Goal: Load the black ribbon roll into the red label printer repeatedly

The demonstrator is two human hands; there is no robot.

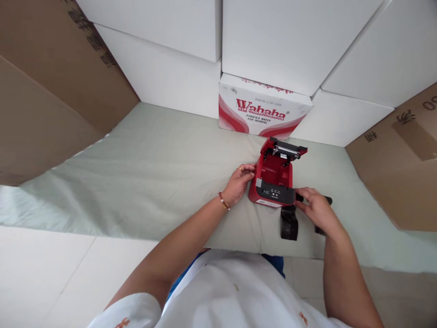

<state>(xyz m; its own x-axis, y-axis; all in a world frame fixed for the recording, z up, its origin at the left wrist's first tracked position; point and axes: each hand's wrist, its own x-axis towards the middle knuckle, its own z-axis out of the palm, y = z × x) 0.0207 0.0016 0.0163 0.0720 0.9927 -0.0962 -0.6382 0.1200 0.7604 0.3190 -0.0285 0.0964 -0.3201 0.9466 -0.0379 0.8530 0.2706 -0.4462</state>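
Your left hand (pixel 238 183) rests loosely curled against the left side of the red printer (pixel 275 180), which sits with its lid (pixel 286 149) raised on the pale green cloth (pixel 143 182). Your right hand (pixel 316 209) grips a black object (pixel 289 222) just beside the printer's front corner. A Wahaha box (pixel 262 111) stands close behind, among white boxes (pixel 293 41) and brown cartons (pixel 403 155).

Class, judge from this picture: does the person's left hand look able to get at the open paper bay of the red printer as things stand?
Probably yes. The left hand rests against the side of the red printer, its lid is tipped back, and nothing covers the bay.
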